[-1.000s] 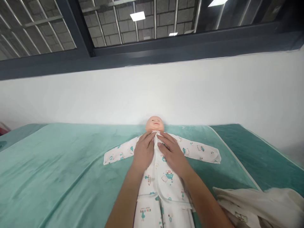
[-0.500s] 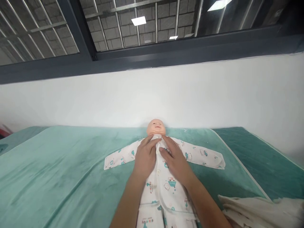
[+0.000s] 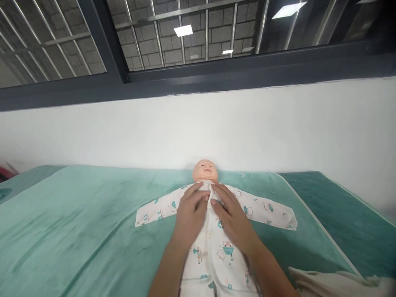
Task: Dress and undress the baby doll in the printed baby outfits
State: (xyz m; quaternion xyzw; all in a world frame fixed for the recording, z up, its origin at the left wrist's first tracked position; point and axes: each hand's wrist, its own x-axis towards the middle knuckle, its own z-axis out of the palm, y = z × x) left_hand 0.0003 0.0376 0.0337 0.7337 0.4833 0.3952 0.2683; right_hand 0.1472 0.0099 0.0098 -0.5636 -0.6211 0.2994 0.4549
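Observation:
A baby doll (image 3: 205, 170) lies face up, its bald head close to the wall. It wears a white long-sleeved baby shirt (image 3: 227, 270) printed with small teal and red figures, with a buttoned front and sleeves spread out to both sides. My left hand (image 3: 192, 212) lies on the left half of the chest, fingers stretched toward the collar and thumb by the front edge. Opposite it, my right hand (image 3: 232, 214) rests on the other half, fingers extended and thumb apart. The fingertips of both meet the cloth below the neck. My palms hide part of the chest.
A teal plush cover (image 3: 102, 214) lies under the doll. Cream folded cloth (image 3: 334, 284) sits at the lower right. Behind rises a white wall (image 3: 198, 128), topped by a dark window frame (image 3: 198, 80) with metal bars beyond the glass.
The view has tilted slightly, so everything sits a little lower in the picture. Both hands stay at the shirt's upper front, with small finger shifts.

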